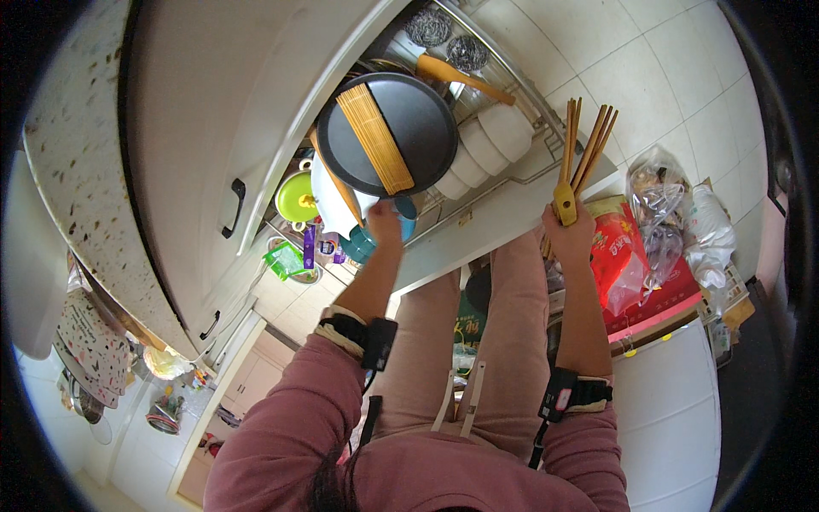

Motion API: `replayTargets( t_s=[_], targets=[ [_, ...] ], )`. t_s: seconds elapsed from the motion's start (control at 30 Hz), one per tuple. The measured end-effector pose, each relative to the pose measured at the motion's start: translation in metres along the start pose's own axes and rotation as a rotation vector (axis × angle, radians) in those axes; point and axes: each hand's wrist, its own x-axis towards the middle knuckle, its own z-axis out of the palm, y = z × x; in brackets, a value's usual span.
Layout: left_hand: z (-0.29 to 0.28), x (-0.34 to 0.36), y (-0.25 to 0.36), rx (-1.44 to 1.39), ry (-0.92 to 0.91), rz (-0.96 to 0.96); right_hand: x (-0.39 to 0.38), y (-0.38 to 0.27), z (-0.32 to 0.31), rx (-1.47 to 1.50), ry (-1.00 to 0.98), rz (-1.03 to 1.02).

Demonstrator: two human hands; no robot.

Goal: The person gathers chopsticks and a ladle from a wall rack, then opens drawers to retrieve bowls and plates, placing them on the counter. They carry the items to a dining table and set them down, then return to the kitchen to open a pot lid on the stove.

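My right hand is closed around a bundle of wooden chopsticks and a short yellow wooden piece, held upright over the drawer's front edge. My left hand, fingers curled, is at the lower rim of a dark round pan in the open drawer; what it grips, if anything, is hidden. A rolled-out bamboo mat lies across the pan. Below the pan sit a white dish and teal bowls, beside a long wooden handle.
White bowls, steel scourers, a wooden spatula and a green lidded container share the drawer. A speckled counter runs along the left. Red bags and plastic bags stand at the right.
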Motion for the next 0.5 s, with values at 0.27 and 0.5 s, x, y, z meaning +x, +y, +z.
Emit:
replayTargets(
  t_s=[0.27, 0.5],
  targets=[
    [0.093, -0.069, 0.043, -0.222, -0.55, -0.262, -0.001, -0.001, -0.002, 0.079, -0.044, 0.092],
    [0.095, -0.077, 0.068, -0.514, -0.518, -0.417, 0.0, 0.001, -0.001, -0.019, -0.022, 0.071]
  ],
)
